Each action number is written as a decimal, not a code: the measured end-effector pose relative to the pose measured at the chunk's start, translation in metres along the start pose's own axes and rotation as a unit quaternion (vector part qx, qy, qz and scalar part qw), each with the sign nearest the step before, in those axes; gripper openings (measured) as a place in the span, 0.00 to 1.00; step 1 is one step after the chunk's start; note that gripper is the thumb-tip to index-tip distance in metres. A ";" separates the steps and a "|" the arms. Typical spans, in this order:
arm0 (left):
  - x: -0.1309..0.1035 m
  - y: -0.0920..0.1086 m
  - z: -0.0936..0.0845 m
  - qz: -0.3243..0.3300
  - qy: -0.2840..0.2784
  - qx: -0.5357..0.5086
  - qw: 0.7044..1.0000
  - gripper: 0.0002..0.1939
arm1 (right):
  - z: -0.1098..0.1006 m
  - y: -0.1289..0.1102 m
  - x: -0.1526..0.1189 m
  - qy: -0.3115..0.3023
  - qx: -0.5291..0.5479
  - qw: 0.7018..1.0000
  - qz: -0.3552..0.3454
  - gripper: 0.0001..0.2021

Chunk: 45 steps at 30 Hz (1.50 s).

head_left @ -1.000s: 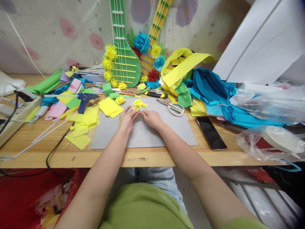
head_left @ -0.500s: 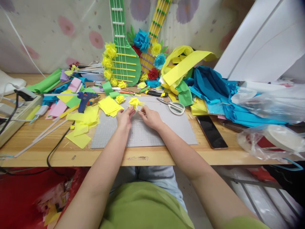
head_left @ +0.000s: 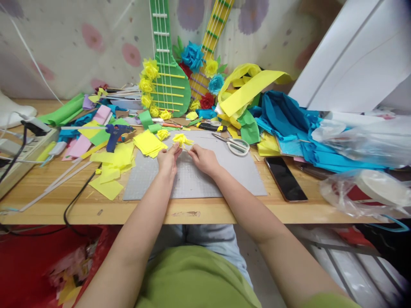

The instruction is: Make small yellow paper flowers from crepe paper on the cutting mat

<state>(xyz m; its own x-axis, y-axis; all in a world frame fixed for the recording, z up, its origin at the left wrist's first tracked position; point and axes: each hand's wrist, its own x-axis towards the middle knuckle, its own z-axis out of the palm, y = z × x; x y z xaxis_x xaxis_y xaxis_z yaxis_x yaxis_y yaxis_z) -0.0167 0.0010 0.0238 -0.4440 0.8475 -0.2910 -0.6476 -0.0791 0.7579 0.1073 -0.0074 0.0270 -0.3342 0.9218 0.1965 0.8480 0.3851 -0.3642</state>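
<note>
Yellow flower (head_left: 182, 139): above the grey mat's far part, long axis roughly left–right, a pointed petal reaching right.
Left hand (head_left: 167, 161): fingertips pinching the flower's base.
Right hand (head_left: 204, 160): fingers bent in close (grip too small to tell).
Petals: thin, crumpled, paper-like.
Grey mat (head_left: 218, 182): flat, finely gridded, on the wooden bench (head_left: 109, 216).

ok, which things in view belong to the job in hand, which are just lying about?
Likely in the job:
yellow paper flower, at left hand and right hand
gray mat beneath
yellow paper squares
scissors, glue gun, neither held

Seemingly lying about:
phone
blue paper
plastic-wrapped tub
</note>
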 end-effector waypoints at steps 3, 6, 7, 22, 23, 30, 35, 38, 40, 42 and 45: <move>0.000 -0.001 0.000 0.008 -0.002 0.002 1.000 0.24 | 0.002 -0.001 0.000 -0.003 -0.019 1.000 0.007 0.16; -0.001 -0.001 0.001 0.014 -0.013 0.006 1.000 0.22 | 0.003 0.000 0.001 -0.007 -0.031 0.999 0.022 0.17; -0.002 -0.001 0.001 0.013 -0.019 0.007 1.000 0.21 | 0.003 0.002 0.002 -0.007 -0.030 0.999 0.026 0.17; -0.006 0.000 0.001 0.024 0.000 0.060 0.998 0.19 | 0.003 0.012 0.002 -0.004 0.060 0.998 0.032 0.12; -0.006 0.000 0.001 0.022 0.002 0.058 0.998 0.19 | 0.003 0.013 0.002 0.003 0.070 0.997 0.032 0.11; 0.000 0.004 -0.002 -0.056 -0.010 0.021 0.998 0.15 | 0.000 0.011 0.003 0.005 0.092 0.995 0.027 0.07; 0.000 0.005 -0.002 -0.050 -0.010 0.037 0.998 0.14 | -0.002 0.011 0.003 -0.007 0.094 0.995 0.034 0.07; 0.000 0.004 -0.002 -0.044 -0.001 0.041 0.998 0.16 | -0.003 0.011 0.003 -0.018 0.096 0.995 0.035 0.07; -0.001 0.004 -0.001 -0.041 0.000 0.041 0.998 0.17 | -0.004 0.010 0.003 -0.026 0.092 0.995 0.035 0.08; -0.002 0.004 -0.001 -0.036 -0.002 0.043 0.998 0.18 | -0.005 0.010 0.003 -0.036 0.083 0.995 0.034 0.09; -0.004 0.005 -0.001 -0.029 -0.007 0.052 0.998 0.19 | -0.006 0.010 0.004 -0.049 0.064 0.996 0.028 0.11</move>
<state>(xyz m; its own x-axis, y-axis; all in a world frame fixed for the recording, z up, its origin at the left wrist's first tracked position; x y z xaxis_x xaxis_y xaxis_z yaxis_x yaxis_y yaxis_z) -0.0188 -0.0029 0.0283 -0.3992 0.8561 -0.3281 -0.6038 0.0238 0.7967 0.1175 -0.0005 0.0298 -0.3307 0.9399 0.0853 0.8091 0.3289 -0.4871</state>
